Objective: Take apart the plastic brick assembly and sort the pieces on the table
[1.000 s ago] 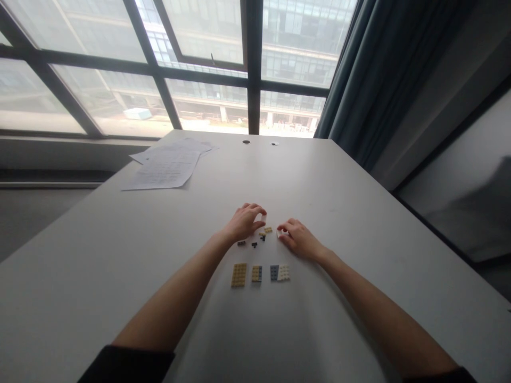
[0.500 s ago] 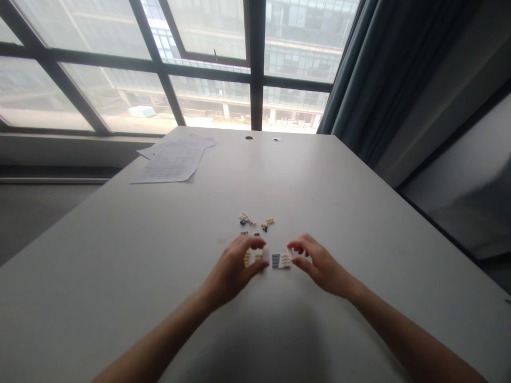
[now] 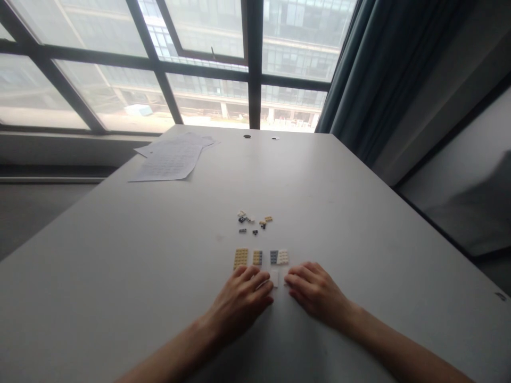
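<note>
Near edge: small white piece (image 3: 274,277), sides partly hidden by fingertips of left grip (image 3: 243,299) and right grip (image 3: 315,291). Cannot tell whether either one pinches it or only touches it. Both forearms cut off by the bottom edge. Farther out, loose bits (image 3: 252,221) too small to tell shapes. Print on papers (image 3: 170,159) unreadable. Counter (image 3: 120,276) runs off bottom and both sides.

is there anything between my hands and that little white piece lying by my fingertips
Nothing visible. The white piece lies on the table in the gap between the left hand and the right hand, close by both sets of fingertips. The row of studded plates lies beyond it, out of the way.
</note>
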Demonstrator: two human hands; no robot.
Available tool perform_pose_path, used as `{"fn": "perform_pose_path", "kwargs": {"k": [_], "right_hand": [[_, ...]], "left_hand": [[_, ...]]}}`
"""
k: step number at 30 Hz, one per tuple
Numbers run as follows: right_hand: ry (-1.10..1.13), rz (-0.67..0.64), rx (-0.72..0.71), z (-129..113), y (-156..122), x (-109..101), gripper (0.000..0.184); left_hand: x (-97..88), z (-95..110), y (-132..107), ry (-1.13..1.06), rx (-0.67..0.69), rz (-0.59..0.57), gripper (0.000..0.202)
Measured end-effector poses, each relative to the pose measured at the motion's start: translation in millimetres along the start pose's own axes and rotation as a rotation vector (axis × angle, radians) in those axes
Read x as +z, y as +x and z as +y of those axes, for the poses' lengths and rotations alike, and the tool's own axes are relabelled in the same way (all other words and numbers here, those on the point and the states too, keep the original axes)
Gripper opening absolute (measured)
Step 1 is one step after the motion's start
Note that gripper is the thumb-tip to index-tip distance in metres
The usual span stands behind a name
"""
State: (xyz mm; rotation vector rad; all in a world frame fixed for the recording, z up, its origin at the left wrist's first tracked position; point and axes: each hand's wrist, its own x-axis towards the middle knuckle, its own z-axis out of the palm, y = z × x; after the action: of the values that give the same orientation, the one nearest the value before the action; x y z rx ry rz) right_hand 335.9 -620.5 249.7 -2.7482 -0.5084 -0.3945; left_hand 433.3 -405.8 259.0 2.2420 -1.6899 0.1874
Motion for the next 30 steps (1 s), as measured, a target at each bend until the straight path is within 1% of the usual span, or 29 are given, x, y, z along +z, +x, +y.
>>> {"fn": "perform_pose_path", "kwargs": {"k": [3,11,18,26,30], "right_hand": [[0.004,0.012,-0.007,-1.4,-2.2,1.6,0.022],[0.002,0.005,0.029,-0.9,-2.9,5.8,0.026],[0.009,0.002,0.043,-1.7,-4.3,6.0,0.027],[0.009,0.012,0.046,-2.3,-4.6,5.9,0.027],[0.009,0.053,0.031,-3.6,-4.0,4.6,0.025]], "left_hand": [[0.8,2.4,-1.8,-0.002,0.008,-0.015,0.018],[4.3,4.9,5.5,0.022,0.011,-0.035,0.026],[5.8,3.6,4.3,-0.023,-0.010,-0.059,0.030],[3.9,0.9,5.8,-0.048,-0.001,-0.058,0.029],[4.7,3.4,4.9,-0.046,0.007,-0.046,0.030]]}}
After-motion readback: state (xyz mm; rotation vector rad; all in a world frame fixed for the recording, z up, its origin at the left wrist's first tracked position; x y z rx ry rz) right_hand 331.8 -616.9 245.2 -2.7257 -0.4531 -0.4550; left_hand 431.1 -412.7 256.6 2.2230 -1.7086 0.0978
